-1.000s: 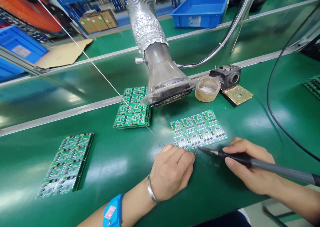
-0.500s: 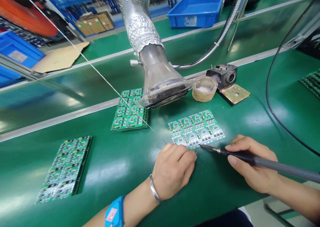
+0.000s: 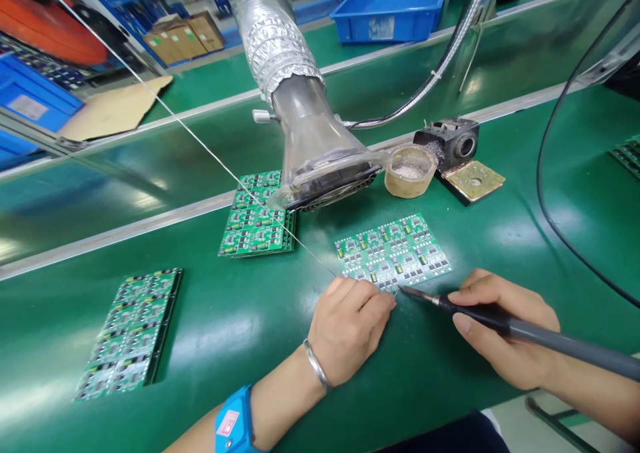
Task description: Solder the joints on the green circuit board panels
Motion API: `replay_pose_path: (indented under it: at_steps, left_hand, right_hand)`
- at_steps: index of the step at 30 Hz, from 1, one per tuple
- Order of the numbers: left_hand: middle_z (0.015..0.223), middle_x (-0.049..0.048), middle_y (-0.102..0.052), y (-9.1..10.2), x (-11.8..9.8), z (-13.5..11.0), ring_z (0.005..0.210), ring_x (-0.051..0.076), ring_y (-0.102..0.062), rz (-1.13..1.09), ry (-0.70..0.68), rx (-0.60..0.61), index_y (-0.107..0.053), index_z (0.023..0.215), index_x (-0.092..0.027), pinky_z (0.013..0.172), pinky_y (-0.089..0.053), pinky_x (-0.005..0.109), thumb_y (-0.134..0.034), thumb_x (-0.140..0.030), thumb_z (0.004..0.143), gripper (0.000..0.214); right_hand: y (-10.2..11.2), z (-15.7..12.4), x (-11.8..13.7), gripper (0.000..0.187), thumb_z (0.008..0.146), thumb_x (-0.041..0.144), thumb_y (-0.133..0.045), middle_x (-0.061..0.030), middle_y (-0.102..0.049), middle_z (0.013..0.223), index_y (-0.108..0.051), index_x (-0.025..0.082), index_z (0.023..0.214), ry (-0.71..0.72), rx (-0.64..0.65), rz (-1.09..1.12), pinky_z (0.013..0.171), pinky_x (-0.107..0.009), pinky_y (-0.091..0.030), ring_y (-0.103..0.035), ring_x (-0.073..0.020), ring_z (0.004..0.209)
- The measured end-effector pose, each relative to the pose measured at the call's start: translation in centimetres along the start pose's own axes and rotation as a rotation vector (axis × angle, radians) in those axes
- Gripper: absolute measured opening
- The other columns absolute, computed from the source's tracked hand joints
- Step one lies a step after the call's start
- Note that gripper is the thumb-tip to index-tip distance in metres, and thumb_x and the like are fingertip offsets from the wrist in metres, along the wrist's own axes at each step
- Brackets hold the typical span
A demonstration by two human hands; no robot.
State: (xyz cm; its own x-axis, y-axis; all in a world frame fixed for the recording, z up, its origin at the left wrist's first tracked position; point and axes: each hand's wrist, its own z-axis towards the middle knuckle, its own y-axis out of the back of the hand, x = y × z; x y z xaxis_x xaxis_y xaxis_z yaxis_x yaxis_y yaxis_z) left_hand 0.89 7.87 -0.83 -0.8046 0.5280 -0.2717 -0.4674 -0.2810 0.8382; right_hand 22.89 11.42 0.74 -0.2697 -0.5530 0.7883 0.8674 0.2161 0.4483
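A green circuit board panel (image 3: pixel 395 250) with several repeated component groups lies flat on the bench. My right hand (image 3: pixel 510 330) grips a soldering iron (image 3: pixel 530 330), its tip at the panel's near edge. My left hand (image 3: pixel 353 326) is closed at the panel's near left corner, pinching thin solder wire (image 3: pixel 313 256). The wire's short end pokes out by the iron tip; its long part runs up to the upper left. A silver bangle (image 3: pixel 317 366) and a blue wrist strap (image 3: pixel 234 421) are on my left arm. My left fingertips are hidden under the hand.
A fume extractor nozzle (image 3: pixel 320 146) hangs behind the panel. Stacked boards stand at the back (image 3: pixel 255 220) and left (image 3: pixel 133 333). A round tub (image 3: pixel 410 176) and an iron stand with sponge (image 3: pixel 473 181) sit behind right. A black cable (image 3: pixel 543 193) curves at right.
The view has shifted slightly. Both hands stay at the panel's near edge, my left hand slightly nearer the iron tip. The panel lies still.
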Motion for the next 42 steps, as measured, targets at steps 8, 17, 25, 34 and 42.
replay_pose_path:
  at_steps: [8, 17, 25, 34, 42]
  left_hand:
    - [0.070, -0.0018, -0.062, 0.6, -0.5, -0.3, 0.063, 0.009, -0.052, -0.087, -0.032, -0.103, -0.060, 0.084, -0.019, 0.060, -0.037, 0.026, -0.061, -0.016, 0.082, 0.004]
    - [0.072, -0.0024, -0.065, 1.4, -2.5, -1.4, 0.059, 0.007, -0.055, -0.357, -0.118, -0.128, -0.058, 0.088, -0.018, 0.057, -0.041, 0.024, -0.062, -0.013, 0.080, 0.010]
    - [0.062, -0.0038, -0.066, 4.5, 0.2, -0.5, 0.049, 0.007, -0.052, 0.058, -0.217, -0.131, -0.064, 0.089, -0.017, 0.053, -0.033, 0.027, -0.070, -0.016, 0.075, 0.016]
    - [0.048, -0.0059, -0.051, 2.3, -3.0, -2.4, 0.043, 0.006, -0.046, -0.487, 0.107, 0.130, -0.058, 0.068, -0.020, 0.046, -0.033, 0.024, -0.058, -0.019, 0.080, 0.012]
    - [0.049, -0.0046, -0.051, 3.1, -1.4, -2.1, 0.042, 0.008, -0.035, -0.202, 0.009, -0.113, -0.054, 0.069, -0.018, 0.046, -0.026, 0.026, -0.061, -0.005, 0.072, 0.015]
  right_hand:
    - [0.8, 0.2, 0.6, 0.029, 0.076, 0.008, -0.054, -0.0033, -0.059, 0.065, -0.061, 0.023, 0.100, 0.149, -0.012, 0.015, 0.045, -0.029, -0.046, -0.057, -0.0166, 0.053]
    - [-1.5, -2.5, -0.8, 0.029, 0.079, 0.033, -0.067, 0.0066, -0.043, 0.048, -0.048, 0.021, 0.061, -0.116, 0.242, -0.372, 0.033, -0.018, -0.030, -0.039, -0.0062, 0.040]
    - [0.9, -1.6, -1.6, 0.006, 0.080, 0.021, -0.061, 0.0000, -0.049, 0.068, -0.066, 0.025, 0.077, 0.156, 0.032, -0.415, 0.046, -0.023, -0.039, -0.047, -0.0103, 0.054]
    - [1.9, -0.9, -2.2, 0.023, 0.082, 0.014, -0.060, -0.0035, -0.058, 0.081, -0.062, 0.025, 0.102, 0.007, -0.193, -0.079, 0.055, -0.028, -0.046, -0.055, -0.0146, 0.064]
    - [2.1, -1.4, -2.3, 0.010, 0.081, 0.016, -0.058, 0.0003, -0.058, 0.069, -0.058, 0.023, 0.088, -0.100, -0.089, -0.044, 0.044, -0.024, -0.039, -0.050, -0.0112, 0.050]
